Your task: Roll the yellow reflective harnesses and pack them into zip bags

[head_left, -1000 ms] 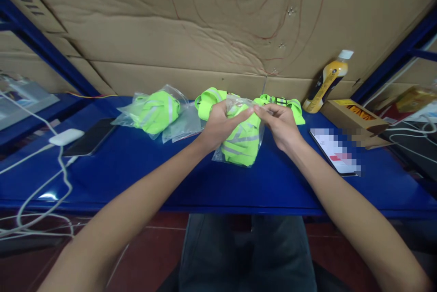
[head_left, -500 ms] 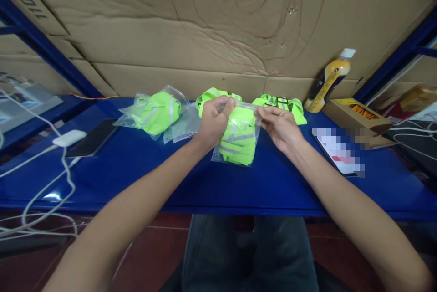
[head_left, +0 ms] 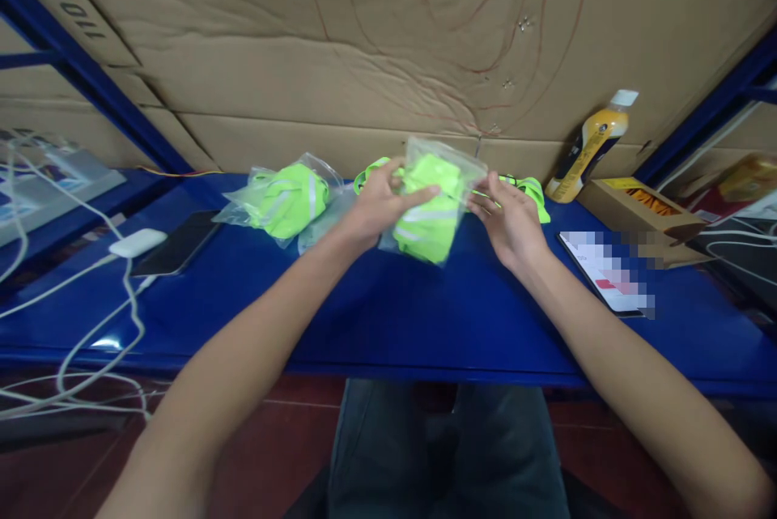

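Blue table edge [head_left: 425, 372] lies well apart — left hand [head_left: 381, 203] holds bag [head_left: 432, 219].

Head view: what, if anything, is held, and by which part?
Clear plastic bag of fluorescent reflective strapping: the left grip holds its left side, thumb across the front. The right grip is at its right edge; contact unclear.

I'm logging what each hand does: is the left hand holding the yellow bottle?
No, the left hand holds a clear bag of neon-green material while the yellow bottle stands apart at the right.
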Available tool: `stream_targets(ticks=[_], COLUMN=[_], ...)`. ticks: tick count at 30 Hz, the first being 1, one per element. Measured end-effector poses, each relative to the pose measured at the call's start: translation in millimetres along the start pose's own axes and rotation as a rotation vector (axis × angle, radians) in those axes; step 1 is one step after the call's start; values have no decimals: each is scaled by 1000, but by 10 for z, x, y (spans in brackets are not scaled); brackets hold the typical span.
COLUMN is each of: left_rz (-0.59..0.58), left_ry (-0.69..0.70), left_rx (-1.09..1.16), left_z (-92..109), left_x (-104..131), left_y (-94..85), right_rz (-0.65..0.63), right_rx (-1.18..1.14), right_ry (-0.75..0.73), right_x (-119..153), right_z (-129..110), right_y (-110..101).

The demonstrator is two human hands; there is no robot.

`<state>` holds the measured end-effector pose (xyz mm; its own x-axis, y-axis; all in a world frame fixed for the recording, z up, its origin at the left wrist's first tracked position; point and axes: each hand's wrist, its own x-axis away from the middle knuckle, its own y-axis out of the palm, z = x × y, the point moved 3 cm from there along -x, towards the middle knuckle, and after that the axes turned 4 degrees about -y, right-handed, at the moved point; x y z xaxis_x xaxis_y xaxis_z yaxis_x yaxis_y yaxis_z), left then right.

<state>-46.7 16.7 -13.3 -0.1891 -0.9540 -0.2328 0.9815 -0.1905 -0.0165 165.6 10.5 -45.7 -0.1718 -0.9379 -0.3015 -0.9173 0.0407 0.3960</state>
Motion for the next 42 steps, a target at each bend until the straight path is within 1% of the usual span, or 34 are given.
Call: stream_targets(ticks=[1,3,4,6,7,8,9,10,12,15,18,20,22,23,25,26,28,30,31,33,35,37,38,40,42], left_rz=[68,255,328,498,531,544,522,505,493,539,571,594,589,563,473,414,320,289,293,302,287,268,267,287,313], left_ry=[58,175,181,121,39,-43,-122,-180,-220,-141,-52,-1,80,130,205,218,203,180,178,187,192,195,201,227,274], left_rx=[-34,-170,-276,-557,-715,-863,-1006,-1133,-1317,-1420,-1448,-1476,-1499,-1503,-1504,-1510,-1524,-1522,-1510,-1464,-1402,-1338,-1315,-1302,-1291], left_z=[77,233,285,335,321,289,241,189,97,45,93,149,182,179,122,72,-39,-115,-133,-141,-143,-152,-154,-136,-63], left_x=[-44,-131,-172,-225,-245,-256,-263,-263,-253,-228,-198,-178,-169,-171,-193,-209,-243,-264,-267,-265,-260,-258,-259,-260,-252], left_y=[-161,-581,-807,-1239,-1407,-1533,-1611,-1650,-1636,-1518,-1387,-1281,-1148,-1080,-971,-940,-933,-973,-994,-1019,-1017,-1003,-996,-976,-930], right_rz=[-21,-61,-90,-195,-269,-348,-423,-485,-562,-591,-612,-622,-604,-582,-544,-538,-625,-704,-716,-690,-669,-650,-635,-602,-563], right_rx=[41,162,243,461,588,710,818,904,1033,1203,1312,1345,1369,1383,1421,1441,1489,1551,1579,1617,1628,1620,1610,1578,1445], right_ry=[-1,-25,-63,-206,-303,-405,-499,-573,-645,-643,-635,-629,-610,-595,-556,-536,-464,-371,-328,-256,-167,-89,-69,-76,-94], right_x=[-10,-7,11,89,149,218,288,353,445,496,488,422,268,156,-109,-246,-479,-638,-691,-753,-777,-782,-781,-780,-786], right_z=[4,30,48,94,123,159,201,246,332,416,460,492,529,545,572,584,631,683,704,723,708,631,562,366,118], right_y=[-13,-26,-16,52,109,172,232,283,341,347,350,386,457,505,624,694,844,965,1006,1044,1017,925,861,716,572])
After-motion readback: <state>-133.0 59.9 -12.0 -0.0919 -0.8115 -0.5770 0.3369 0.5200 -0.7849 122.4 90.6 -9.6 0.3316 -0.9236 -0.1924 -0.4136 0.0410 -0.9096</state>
